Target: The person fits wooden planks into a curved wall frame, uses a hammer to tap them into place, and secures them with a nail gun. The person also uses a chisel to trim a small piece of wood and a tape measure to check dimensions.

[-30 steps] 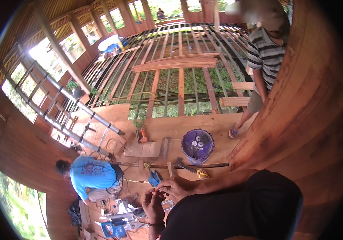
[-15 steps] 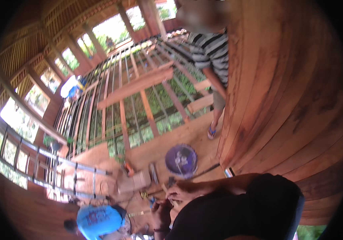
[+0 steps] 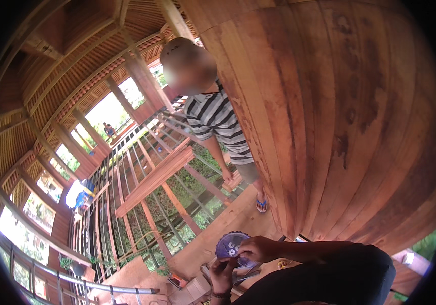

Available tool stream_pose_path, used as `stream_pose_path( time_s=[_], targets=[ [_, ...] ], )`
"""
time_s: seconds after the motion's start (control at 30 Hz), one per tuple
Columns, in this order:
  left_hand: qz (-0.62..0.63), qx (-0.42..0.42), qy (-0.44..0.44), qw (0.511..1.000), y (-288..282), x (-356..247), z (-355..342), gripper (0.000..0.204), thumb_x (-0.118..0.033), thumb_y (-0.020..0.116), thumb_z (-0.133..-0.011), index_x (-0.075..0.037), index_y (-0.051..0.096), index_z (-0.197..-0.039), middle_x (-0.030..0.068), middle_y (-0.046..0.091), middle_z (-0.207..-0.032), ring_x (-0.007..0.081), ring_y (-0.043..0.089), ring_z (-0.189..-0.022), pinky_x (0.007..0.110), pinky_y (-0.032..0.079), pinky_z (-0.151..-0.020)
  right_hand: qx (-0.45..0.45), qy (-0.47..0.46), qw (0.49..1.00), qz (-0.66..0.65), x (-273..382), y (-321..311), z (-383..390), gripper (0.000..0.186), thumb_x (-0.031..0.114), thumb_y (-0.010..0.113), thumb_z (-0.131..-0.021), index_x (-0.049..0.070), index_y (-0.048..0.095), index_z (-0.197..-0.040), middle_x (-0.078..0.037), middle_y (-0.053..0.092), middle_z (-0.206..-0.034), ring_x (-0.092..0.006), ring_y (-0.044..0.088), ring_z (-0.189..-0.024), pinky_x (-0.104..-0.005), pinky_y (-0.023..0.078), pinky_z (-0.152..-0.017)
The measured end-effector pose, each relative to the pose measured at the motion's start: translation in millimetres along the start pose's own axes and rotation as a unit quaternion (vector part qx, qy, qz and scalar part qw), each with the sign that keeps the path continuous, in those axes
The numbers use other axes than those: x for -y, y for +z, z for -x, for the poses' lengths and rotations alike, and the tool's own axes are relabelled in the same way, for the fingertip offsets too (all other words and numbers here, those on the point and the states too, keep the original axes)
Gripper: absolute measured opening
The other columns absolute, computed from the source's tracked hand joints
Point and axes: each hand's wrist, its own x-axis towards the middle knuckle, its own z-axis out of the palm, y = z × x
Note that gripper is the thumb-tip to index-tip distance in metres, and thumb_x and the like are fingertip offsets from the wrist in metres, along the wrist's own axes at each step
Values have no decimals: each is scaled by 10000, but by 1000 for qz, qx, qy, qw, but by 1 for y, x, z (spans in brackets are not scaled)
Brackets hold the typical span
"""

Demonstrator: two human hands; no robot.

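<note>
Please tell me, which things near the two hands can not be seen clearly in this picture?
- Head view: what the left hand pinches is too small to tell.
- Head view: the round purple container is partly covered by the right hand, and its contents are blurred.
- Head view: the things on the wooden floor below the hands are cut off by the lower edge.

A plank floor (image 3: 238, 218) of reddish wood is carrying everything here, ending at an open frame of joists (image 3: 147, 203) (greenery is showing between them). A round purple container (image 3: 230, 245) is lying on the floor, a person's blue sandal (image 3: 261, 204) is standing on it, and a loose board (image 3: 154, 178) is resting across the joists.
</note>
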Motion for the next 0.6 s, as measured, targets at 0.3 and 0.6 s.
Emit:
stream_pose_path(
  time_s=[0.3,0.6],
  targets=[
    [-91,197,-9,976,56,-9,-32,114,4,664,-960,45,680,-1065,110,745,-983,154,714,-883,283,578,-780,-259,123,957,-38,41,-17,80,116,76,731,-892,30,735,-998,-176,703,-888,-343,716,-832,-411,558,-726],
    [-65,302,30,951,143,-48,-55,146,-51,655,-1003,47,649,-1112,100,731,-1011,143,703,-916,270,574,-837,-315,98,943,37,62,-101,107,79,33,712,-906,-14,727,-966,-168,709,-880,-301,719,-810,-377,553,-716]
  ],
)
